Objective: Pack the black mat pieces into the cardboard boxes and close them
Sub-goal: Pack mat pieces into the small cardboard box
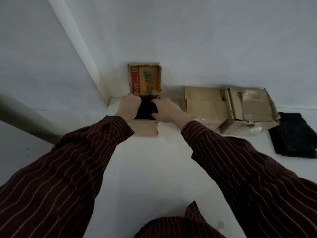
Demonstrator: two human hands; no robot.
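An open cardboard box [145,128] stands at the back of the white table, its printed lid flap [145,79] raised against the wall. A black mat piece [145,109] fills the box opening. My left hand [129,106] grips the mat's left side with curled fingers, and my right hand [167,109] grips its right side. Both hands are over the box opening. The box's inside below the mat is hidden.
Two more cardboard boxes [204,104] [248,110] lie to the right along the wall, flaps folded over. A loose black mat piece [295,134] lies at the far right on the table [154,169]. Walls meet in a corner behind the box.
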